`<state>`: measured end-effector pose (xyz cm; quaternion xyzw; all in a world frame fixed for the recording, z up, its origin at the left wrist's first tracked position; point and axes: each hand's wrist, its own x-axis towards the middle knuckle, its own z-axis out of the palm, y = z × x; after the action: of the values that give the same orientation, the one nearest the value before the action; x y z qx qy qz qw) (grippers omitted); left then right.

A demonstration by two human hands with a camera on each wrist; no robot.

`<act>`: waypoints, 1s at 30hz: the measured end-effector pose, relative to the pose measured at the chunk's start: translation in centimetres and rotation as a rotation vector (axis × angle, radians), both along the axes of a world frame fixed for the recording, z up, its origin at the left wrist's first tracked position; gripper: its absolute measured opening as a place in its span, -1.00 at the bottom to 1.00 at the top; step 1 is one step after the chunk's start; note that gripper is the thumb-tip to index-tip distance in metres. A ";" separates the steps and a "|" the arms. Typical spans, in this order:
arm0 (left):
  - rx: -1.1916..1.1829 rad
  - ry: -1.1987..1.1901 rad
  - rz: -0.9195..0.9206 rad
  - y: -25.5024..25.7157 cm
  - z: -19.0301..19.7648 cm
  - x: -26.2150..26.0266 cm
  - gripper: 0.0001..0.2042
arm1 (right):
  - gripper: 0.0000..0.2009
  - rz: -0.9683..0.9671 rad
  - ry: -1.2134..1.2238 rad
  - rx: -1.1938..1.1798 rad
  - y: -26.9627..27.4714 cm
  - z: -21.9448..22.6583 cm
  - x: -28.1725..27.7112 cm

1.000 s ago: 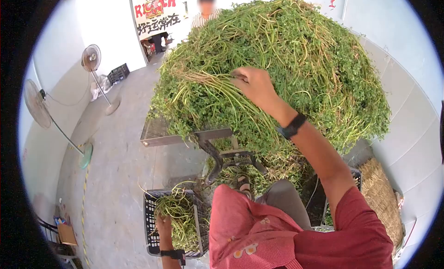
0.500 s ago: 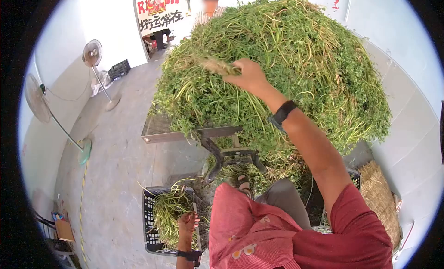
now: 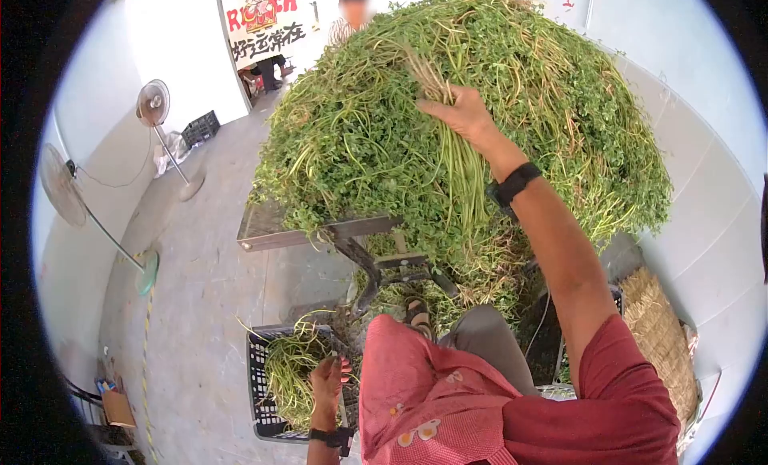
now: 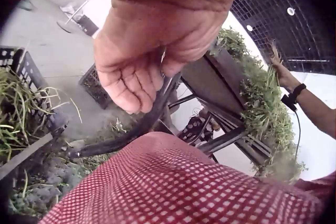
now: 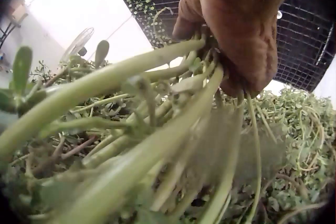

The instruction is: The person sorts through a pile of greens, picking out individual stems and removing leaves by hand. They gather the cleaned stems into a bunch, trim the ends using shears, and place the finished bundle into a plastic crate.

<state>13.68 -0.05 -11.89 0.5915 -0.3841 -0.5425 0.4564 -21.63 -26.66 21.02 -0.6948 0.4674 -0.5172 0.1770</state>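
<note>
My right hand (image 3: 464,119) grips a bunch of long green stems (image 3: 464,173) near their pale root ends, which stick up past the thumb. The leafy ends hang down over a big heap of greens (image 3: 360,145) piled on a table (image 3: 276,225). In the right wrist view the stems (image 5: 152,166) fan out below the curled fingers. Low on the left, my left hand (image 3: 326,381) hovers by the right side of a black crate (image 3: 258,377) with cut greens (image 3: 292,369) in it. Its fingers (image 4: 128,87) hang loosely curled, with nothing visible in them.
More greens (image 3: 488,281) lie under the table around its dark metal legs (image 3: 364,265). Two standing fans (image 3: 152,105) are at the left, and another black crate (image 3: 200,127) is by the wall. A person (image 3: 348,21) is behind the heap. Straw matting (image 3: 660,337) is at the right.
My right hand has turned the bunch, so its root ends point up instead of left. My left hand has moved from over the crate to its right side.
</note>
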 end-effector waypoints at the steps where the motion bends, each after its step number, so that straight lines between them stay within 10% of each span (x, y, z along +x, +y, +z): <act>1: -0.015 0.008 -0.006 0.0 0.3 -0.3 -0.73 | -0.54 -0.077 0.083 0.053 0.2 0.3 -0.3; 14: 0.006 0.111 -0.022 -0.1 0.6 -2.5 -0.77 | -0.69 0.320 0.051 0.312 6.5 2.3 0.9; 20: -0.020 0.112 -0.043 1.0 0.7 -3.2 -0.76 | -0.72 0.363 0.012 0.337 5.0 -2.6 5.0; 23: 0.000 0.102 -0.041 1.5 0.3 -2.9 -0.77 | -0.68 0.227 0.376 0.163 3.7 -3.8 6.1; 30: -0.052 0.126 -0.005 2.5 -0.5 -2.4 -0.77 | -0.71 0.206 0.108 0.349 8.4 -4.3 2.6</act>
<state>11.32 2.48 -12.38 0.5431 -0.3701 -0.5698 0.4934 -18.99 -18.31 16.72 -0.7245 0.4851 -0.3696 0.3212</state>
